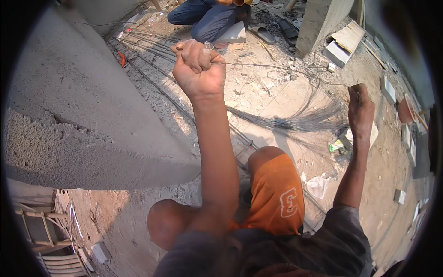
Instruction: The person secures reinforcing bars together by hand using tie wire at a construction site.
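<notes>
A thin dark wire [260,65] stretches between my two raised hands, sagging slightly on its way. My left hand [199,69] is closed in a fist around one end, with the wire coming out beside the little-finger side or thumb side, I cannot tell which. Further right, my right hand [361,108] pinches the other end between bent fingers. On the ground between and below them lies a bundle of thin tie wire [281,123], gathered at the left and fanned out toward my right hand.
Long steel bars [154,76] run along the ground beside a rough concrete slab [92,101] at left. A person in blue jeans [205,19] crouches ahead, near slippers [288,31] and a concrete post [318,27]. Blocks [388,90] and a reddish basin [406,110] are at right.
</notes>
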`<state>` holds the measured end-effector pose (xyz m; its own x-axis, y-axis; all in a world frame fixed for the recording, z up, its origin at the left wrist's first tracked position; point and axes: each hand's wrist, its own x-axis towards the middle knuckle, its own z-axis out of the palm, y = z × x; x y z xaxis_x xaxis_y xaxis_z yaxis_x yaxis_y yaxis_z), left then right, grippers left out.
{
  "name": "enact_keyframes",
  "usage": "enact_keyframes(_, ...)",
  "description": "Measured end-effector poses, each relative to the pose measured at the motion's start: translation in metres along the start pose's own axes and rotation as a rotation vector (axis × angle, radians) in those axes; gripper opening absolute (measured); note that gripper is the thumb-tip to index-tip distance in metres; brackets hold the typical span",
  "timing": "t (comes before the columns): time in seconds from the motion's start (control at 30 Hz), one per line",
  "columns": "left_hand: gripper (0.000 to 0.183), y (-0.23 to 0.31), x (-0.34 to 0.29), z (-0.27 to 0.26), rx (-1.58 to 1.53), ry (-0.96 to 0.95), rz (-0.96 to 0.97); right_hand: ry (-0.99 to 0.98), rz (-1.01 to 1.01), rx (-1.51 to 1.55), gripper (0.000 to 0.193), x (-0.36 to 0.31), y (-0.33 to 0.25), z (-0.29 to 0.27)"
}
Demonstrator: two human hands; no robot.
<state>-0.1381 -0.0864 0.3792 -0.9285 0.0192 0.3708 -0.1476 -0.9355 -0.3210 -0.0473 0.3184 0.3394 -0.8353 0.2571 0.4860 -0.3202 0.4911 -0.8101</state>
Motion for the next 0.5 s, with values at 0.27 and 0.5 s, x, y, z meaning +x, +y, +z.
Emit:
enact_keyframes(0.27, 0.019, 0.031, 0.042, -0.036, -0.096, 0.025, -0.086, -1.452, 0.008, 0.241, 0.01, -0.065, -0.093, 0.056)
enact_keyframes(0.5, 0.019, 0.069, 0.051, -0.057, -0.133, -0.009, -0.07, -0.146, -0.126, 0.89, 0.023, -0.029, -0.108, 0.042)
